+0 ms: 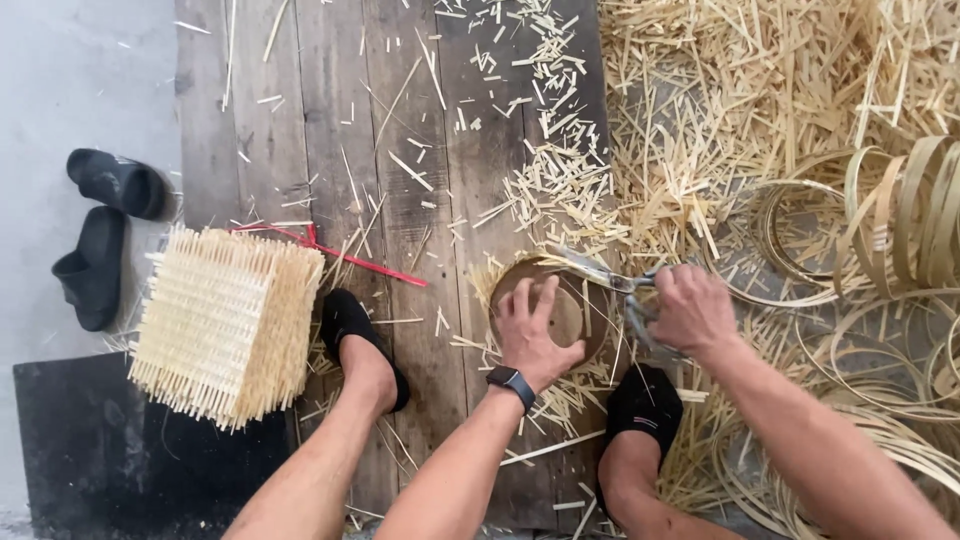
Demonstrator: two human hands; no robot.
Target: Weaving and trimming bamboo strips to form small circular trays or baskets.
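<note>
Bare forearms and black-socked feet (366, 352) frame the wooden floor (300, 120). Left hand (530, 335), grip spread flat, presses a round woven basket base (545, 305) onto the planks between the feet. Right hand (692, 310), grip clamped on scissors (610, 278), cuts at its rim. Square woven basket (225, 322) and black sandals (100, 235) lie leftward.

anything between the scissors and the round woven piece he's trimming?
Nothing visible. The right hand has the scissors right at the rim of the round woven piece, which the left hand presses down. Only loose bamboo offcuts lie around it.
</note>
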